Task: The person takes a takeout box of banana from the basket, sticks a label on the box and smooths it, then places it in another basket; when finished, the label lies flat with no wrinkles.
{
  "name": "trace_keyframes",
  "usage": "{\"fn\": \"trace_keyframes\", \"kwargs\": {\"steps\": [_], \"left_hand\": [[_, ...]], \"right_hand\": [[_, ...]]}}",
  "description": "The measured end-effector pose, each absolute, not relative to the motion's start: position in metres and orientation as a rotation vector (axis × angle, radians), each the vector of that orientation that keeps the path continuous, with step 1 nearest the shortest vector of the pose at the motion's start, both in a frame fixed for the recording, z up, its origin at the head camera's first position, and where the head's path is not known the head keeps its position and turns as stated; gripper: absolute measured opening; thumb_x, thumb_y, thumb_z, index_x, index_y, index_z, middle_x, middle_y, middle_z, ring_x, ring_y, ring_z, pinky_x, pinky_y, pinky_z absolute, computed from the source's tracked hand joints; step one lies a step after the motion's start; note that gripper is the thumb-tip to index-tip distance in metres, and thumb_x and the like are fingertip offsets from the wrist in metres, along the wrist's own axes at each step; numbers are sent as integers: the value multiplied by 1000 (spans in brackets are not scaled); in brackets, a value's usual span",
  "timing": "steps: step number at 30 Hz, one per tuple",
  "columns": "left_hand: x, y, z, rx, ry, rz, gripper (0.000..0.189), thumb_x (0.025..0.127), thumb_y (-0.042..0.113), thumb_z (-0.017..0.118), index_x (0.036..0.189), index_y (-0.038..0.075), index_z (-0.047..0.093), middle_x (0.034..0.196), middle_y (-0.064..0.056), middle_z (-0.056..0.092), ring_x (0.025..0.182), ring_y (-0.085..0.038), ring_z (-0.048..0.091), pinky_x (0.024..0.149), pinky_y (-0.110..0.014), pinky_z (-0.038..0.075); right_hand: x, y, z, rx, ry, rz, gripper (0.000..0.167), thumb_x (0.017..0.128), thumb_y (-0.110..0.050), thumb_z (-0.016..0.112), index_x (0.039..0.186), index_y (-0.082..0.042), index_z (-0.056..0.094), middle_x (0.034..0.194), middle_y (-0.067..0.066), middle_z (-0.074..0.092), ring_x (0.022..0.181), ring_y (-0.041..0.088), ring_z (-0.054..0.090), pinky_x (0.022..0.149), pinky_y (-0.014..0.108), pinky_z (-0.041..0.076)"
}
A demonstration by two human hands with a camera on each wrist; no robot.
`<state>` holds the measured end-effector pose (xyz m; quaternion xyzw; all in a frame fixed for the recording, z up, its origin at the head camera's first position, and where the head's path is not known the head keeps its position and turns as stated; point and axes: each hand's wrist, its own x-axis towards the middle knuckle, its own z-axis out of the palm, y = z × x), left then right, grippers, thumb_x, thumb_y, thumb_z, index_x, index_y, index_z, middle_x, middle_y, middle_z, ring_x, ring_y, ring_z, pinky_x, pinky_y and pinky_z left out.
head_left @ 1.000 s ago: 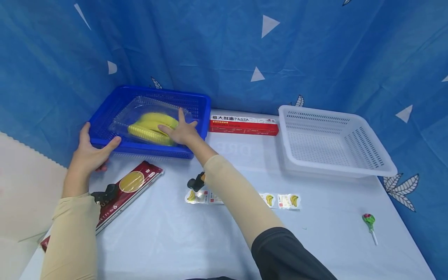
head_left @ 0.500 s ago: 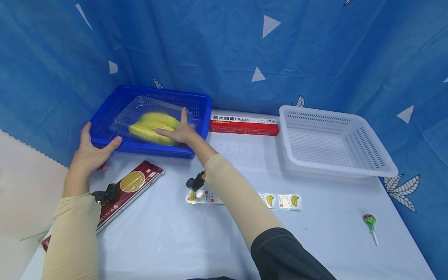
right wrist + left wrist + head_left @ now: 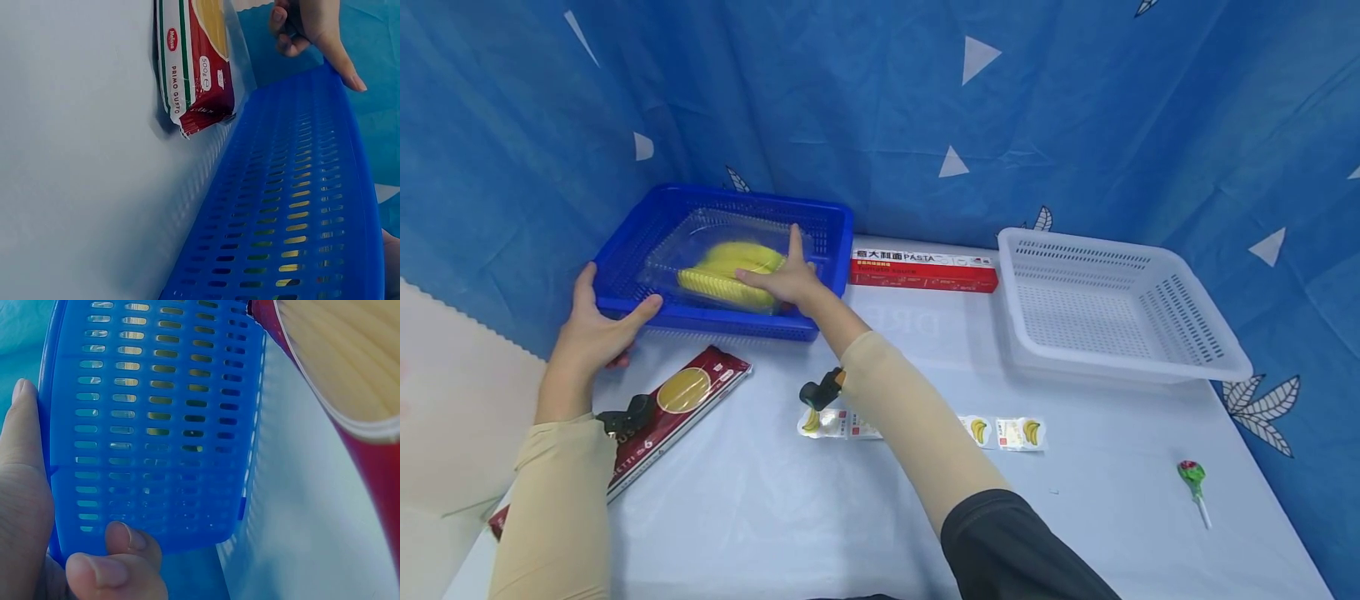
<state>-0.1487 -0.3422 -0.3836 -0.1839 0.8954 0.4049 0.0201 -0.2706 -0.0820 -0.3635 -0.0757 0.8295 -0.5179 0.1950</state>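
A blue basket (image 3: 722,318) stands at the back left, holding a clear plastic box (image 3: 673,250) with yellow bananas (image 3: 730,258) inside. At the basket's front left corner my left hand (image 3: 591,329) holds on, thumb along the front rim and other fingers outside the wall. The left wrist view shows its fingertips (image 3: 115,569) by the slotted side. My right hand (image 3: 790,279) rests spread on the right end of the clear box, thumb over the bananas and index finger straight; its remaining fingers are mostly hidden.
A dark red spaghetti packet (image 3: 681,392) lies under my left wrist. Behind are a red pasta box (image 3: 925,271) and a white basket (image 3: 1127,367). A strip of banana-print packets (image 3: 1018,433) passes beneath my right forearm. A lollipop (image 3: 1193,483) lies at right.
My right hand has shifted slightly on the clear box, its fingers less spread than a second ago. The left hand keeps its place at the basket corner.
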Motion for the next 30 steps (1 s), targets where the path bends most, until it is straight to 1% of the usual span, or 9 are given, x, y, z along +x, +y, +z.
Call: {"fn": "trace_keyframes", "kwargs": {"steps": [5, 11, 21, 22, 23, 25, 26, 29, 30], "left_hand": [[-149, -342, -384, -577, 2782, 1249, 112, 86, 72, 54, 151, 38, -30, 64, -7, 57, 49, -29, 59, 49, -42, 50], [-149, -342, -384, -585, 2778, 1249, 111, 86, 72, 54, 151, 39, -30, 66, -8, 57, 49, -28, 58, 49, -42, 51], [-149, -343, -386, -579, 2779, 1241, 111, 85, 74, 54, 150, 40, -31, 67, -7, 57, 50, -29, 59, 50, -41, 52], [-149, -343, -386, -577, 2778, 1241, 111, 85, 74, 54, 150, 40, -31, 68, -7, 57, 50, -29, 59, 50, -41, 52], [-148, -342, -386, -574, 2780, 1243, 111, 85, 74, 54, 150, 40, -31, 68, -7, 57, 50, -29, 59, 50, -41, 52], [-148, -342, -385, -570, 2782, 1242, 111, 86, 73, 54, 150, 40, -31, 69, -8, 57, 50, -29, 60, 50, -41, 52], [-147, -341, -385, -569, 2783, 1243, 111, 86, 73, 54, 150, 40, -30, 69, -8, 57, 50, -29, 59, 50, -41, 52], [-147, -341, -384, -571, 2787, 1242, 111, 86, 73, 54, 150, 40, -30, 69, -9, 58, 50, -29, 60, 50, -41, 52], [-147, -341, -384, -573, 2788, 1241, 111, 86, 73, 54, 150, 40, -30, 69, -9, 58, 50, -29, 60, 50, -41, 52]], "right_hand": [[-271, -79, -361, -237, 2299, -1478, 123, 79, -49, 81, 157, -40, -14, 169, -1, 4, 155, 37, -2, 119, 60, 21], [-270, -76, -359, -267, 2298, -1502, 121, 80, -44, 81, 157, -41, -12, 168, -3, 6, 155, 36, -2, 120, 60, 19], [-271, -74, -353, -310, 2299, -1529, 120, 82, -43, 80, 156, -41, -14, 168, -5, 1, 155, 35, 0, 120, 60, 18], [-270, -74, -352, -314, 2302, -1528, 120, 82, -43, 80, 156, -41, -14, 168, -5, 1, 155, 35, 0, 120, 60, 19], [-270, -74, -351, -317, 2300, -1526, 119, 82, -43, 79, 156, -41, -14, 168, -5, 2, 155, 35, 9, 118, 58, 26], [-269, -74, -348, -320, 2298, -1523, 118, 83, -44, 79, 156, -42, -14, 168, -4, 3, 153, 34, 17, 110, 55, 40], [-269, -73, -346, -322, 2304, -1515, 118, 83, -44, 79, 156, -43, -14, 168, -4, 3, 152, 34, 19, 107, 53, 43], [-268, -72, -341, -348, 2312, -1502, 117, 83, -44, 79, 156, -43, -13, 168, -5, 3, 153, 34, 16, 108, 54, 42], [-268, -72, -340, -360, 2319, -1497, 117, 83, -43, 79, 156, -43, -13, 168, -6, 2, 155, 33, 6, 114, 56, 35]]}}
